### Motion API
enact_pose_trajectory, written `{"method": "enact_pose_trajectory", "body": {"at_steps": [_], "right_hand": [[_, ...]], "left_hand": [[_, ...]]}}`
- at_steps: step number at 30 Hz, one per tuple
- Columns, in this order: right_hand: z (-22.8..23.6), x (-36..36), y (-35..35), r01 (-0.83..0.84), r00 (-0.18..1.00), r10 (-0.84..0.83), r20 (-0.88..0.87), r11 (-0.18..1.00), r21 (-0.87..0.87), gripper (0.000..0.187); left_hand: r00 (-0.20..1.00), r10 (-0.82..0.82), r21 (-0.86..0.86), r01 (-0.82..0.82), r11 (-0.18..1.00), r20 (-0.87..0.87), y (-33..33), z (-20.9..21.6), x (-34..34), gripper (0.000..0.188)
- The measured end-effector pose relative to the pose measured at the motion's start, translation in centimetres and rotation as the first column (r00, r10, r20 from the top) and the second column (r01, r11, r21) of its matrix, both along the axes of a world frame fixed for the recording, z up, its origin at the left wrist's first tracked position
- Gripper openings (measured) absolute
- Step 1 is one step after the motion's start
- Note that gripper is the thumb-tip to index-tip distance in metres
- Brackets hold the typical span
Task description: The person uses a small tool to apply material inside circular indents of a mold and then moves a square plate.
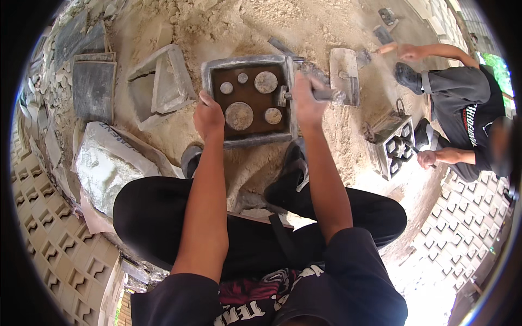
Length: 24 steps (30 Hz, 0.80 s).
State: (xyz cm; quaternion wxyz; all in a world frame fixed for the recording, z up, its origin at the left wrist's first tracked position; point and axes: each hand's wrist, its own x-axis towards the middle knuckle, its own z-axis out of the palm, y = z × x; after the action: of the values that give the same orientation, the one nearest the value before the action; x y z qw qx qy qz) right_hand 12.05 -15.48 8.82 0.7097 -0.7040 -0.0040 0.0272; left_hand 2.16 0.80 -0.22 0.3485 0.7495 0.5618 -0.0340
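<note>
Head view: at twelve o'clock, see a square frame point(258, 140) with round discs point(239, 116) inside. At its nine o'clock, note the left hand point(209, 117) curled tight on its edge; at three, the right hand point(310, 103), blurred, wrapped around a hammer-like tool point(330, 95).

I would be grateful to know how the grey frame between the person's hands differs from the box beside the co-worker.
The grey frame holds five round discs on a brown bed; the box shows dark angular shapes. The frame sits nearly square to the view, while the box is slanted. The person's left hand grips the frame's edge; a co-worker's hand is near the box. Both are four-sided.
</note>
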Motion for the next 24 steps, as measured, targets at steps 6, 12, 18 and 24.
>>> {"method": "enact_pose_trajectory", "body": {"at_steps": [6,12,18,24], "right_hand": [[1.4,-0.2,-0.6,-0.131,0.99,0.124,-0.061,0.983,-0.13,0.042],[1.9,-0.4,0.5,-0.064,0.998,0.063,-0.015,0.997,-0.035,0.04],[1.3,-0.2,-0.1,-0.115,0.99,0.12,0.068,0.991,-0.073,0.037],[1.0,-0.7,-0.1,-0.073,0.992,0.087,-0.093,0.988,0.139,0.038]], "left_hand": [[0.999,0.036,-0.031,-0.037,0.999,-0.018,0.0,0.3,-0.2,0.066],[1.0,0.025,-0.034,-0.025,0.999,-0.014,0.3,0.6,-0.3,0.066],[1.0,0.007,-0.04,-0.008,0.999,-0.011,-0.3,0.2,0.1,0.065],[1.0,0.016,-0.002,-0.016,1.0,-0.022,0.4,-0.7,-0.8,0.066]]}}
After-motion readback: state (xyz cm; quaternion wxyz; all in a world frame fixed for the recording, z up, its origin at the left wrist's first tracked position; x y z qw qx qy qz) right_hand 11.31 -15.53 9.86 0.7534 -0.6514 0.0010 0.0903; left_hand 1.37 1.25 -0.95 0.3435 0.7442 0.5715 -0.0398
